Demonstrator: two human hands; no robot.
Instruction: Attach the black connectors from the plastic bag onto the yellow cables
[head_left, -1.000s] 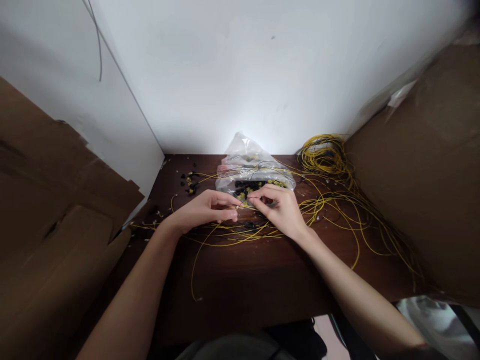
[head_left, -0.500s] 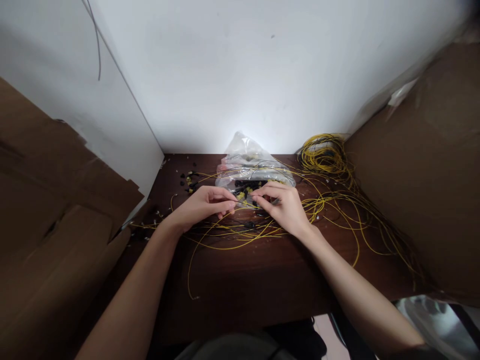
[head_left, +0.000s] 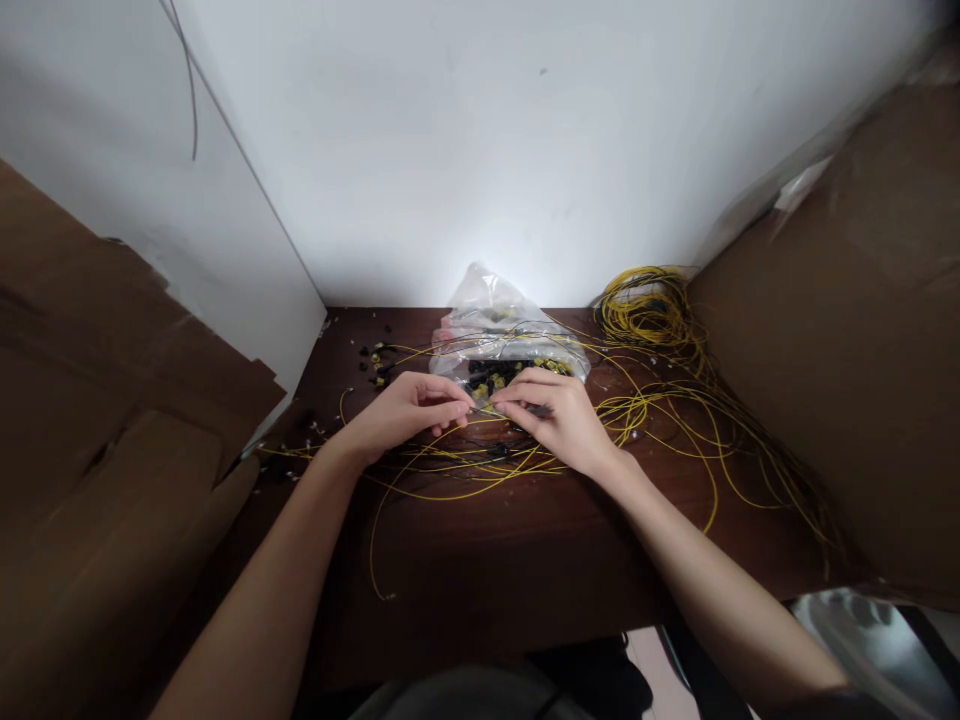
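Observation:
My left hand and my right hand meet fingertip to fingertip over a dark wooden table. Both pinch the end of a thin yellow wire that loops down toward the table's front. What sits at the wire's tip is too small to make out. Just behind my fingers lies a clear plastic bag with small black and yellow parts inside. More loose yellow wires lie under and between my wrists.
A coil of yellow wires sits at the back right, with strands trailing across the table. Small black and yellow parts lie at the back left. Cardboard stands at the left, a cardboard box at the right, a white wall behind.
My hands stay together at the same spot, fingers shifting slightly. The yellow wire's loop at the front has drifted a little to the left.

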